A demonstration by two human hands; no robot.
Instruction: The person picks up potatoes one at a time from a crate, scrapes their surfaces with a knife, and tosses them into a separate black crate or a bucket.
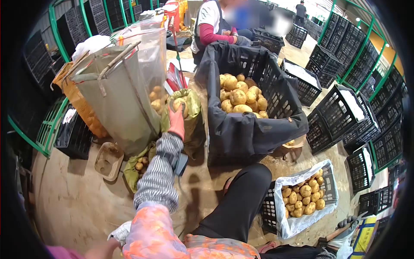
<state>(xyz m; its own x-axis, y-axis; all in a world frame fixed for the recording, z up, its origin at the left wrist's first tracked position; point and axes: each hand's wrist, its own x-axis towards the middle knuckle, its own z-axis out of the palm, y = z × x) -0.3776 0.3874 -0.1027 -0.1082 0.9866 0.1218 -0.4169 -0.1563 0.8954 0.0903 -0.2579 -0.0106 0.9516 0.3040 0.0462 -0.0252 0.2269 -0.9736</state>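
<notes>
My left hand (176, 121), in a pink glove, reaches forward to the mouth of a yellow-green sack (192, 104). Its fingers are closed around a pale potato (178, 102) at the top of this sack. A striped sleeve (158, 183) covers the forearm, and a dark device is strapped near the wrist. My right hand does not show. Just right of the sack stands a large black crate (254, 138), lined with dark cloth and holding a heap of potatoes (238, 97). A smaller green sack (131, 172) with potatoes lies below my forearm.
A white-lined crate of smaller potatoes (305, 197) sits right of my leg. Tall grey bags (113, 93) and a plastic tray (108, 161) stand at left. A co-worker (215, 26) sits behind the large crate. Stacked black crates (337, 114) line the right; tools (338, 232) lie at lower right.
</notes>
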